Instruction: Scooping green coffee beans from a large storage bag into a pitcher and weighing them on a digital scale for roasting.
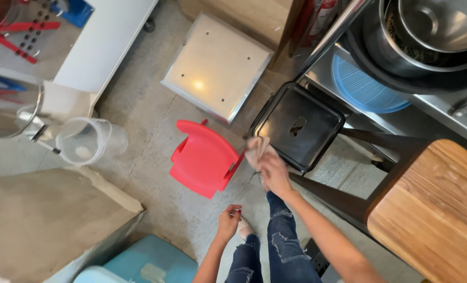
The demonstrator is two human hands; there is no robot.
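The cloth (256,149) is a small, pale beige rag, crumpled and bunched, sticking out past the fingertips of the right hand (274,174) and gripped between them. Its free end lies against the near left corner of the black stool (299,126). That stool has a square, glossy metal seat with rounded corners and 1 cut-out slot in the middle; it stands upright just beyond the fingers. The red stool (203,158), plastic with a smooth seat, sits on the floor just left of the fingers, close beside the cloth.
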